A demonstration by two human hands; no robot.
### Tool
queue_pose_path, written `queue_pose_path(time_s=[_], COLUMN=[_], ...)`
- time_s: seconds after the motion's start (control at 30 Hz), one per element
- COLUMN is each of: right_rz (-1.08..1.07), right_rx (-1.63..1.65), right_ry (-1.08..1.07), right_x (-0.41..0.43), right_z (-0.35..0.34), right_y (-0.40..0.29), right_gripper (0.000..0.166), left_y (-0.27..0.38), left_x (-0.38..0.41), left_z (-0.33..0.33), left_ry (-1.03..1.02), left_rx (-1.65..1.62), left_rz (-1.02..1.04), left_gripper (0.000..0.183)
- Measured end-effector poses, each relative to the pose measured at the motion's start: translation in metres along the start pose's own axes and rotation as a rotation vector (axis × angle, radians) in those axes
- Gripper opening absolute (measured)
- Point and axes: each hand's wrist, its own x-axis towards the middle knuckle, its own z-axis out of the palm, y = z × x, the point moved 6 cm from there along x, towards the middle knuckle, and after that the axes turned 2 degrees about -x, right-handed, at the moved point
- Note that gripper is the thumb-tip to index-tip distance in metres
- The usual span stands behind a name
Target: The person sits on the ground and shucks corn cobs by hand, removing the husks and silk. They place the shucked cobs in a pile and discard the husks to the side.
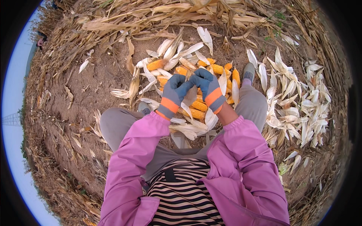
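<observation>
My left hand (176,89), in a grey and blue work glove with an orange cuff, meets my right hand (206,84), gloved alike, over a heap of corn. Both hands pinch a dry corn husk (191,95) that shows between and below the fingers. Whether an ear sits inside it is hidden by the gloves. Under and around the hands lie several bare yellow corn ears (199,106), mixed with pale loose husks (195,123). Beyond my left hand, one ear (156,65) has its husk peeled back and brown silk at its end.
My shoes (249,72) flank the heap. A large pile of stripped husks (297,104) covers the ground at right. Dry corn stalks (181,14) lie in a thick band at the far side. Bare brown soil (82,96) with scattered husk bits stretches left.
</observation>
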Motion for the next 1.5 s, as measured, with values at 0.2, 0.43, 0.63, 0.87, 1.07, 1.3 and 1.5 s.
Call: queue_pose_path(time_s=[0.2,0.43,0.63,0.87,1.07,1.3,1.5], right_rz=[0.129,0.201,0.243,0.171,0.146,0.074,0.021], right_rx=[0.201,0.275,0.42,0.409,0.478,0.534,0.632], right_ry=[-0.015,0.006,0.13,0.089,0.09,0.211,0.351], right_x=[0.0,-0.001,0.005,0.011,0.016,0.026,0.041], right_z=[-0.001,-0.002,-0.016,-0.017,-0.023,-0.061,-0.127], right_y=[0.008,0.014,0.021,0.02,0.027,0.026,0.019], right_gripper=[0.006,0.006,0.006,0.006,0.007,0.012,0.01], left_y=[-0.002,-0.004,-0.006,0.005,0.01,0.006,0.008], left_x=[0.006,0.007,0.002,0.002,-0.003,-0.003,-0.004], left_z=[0.004,0.004,0.01,0.009,0.013,0.001,-0.006], left_ry=[-0.134,-0.173,-0.199,-0.141,-0.102,-0.122,-0.11], left_rx=[0.029,0.036,-0.019,-0.041,-0.084,-0.023,-0.081], left_rz=[0.013,-0.011,-0.028,0.009,0.013,0.084,0.104], left_gripper=[0.012,0.014,0.014,0.02,0.019,0.016,0.009])
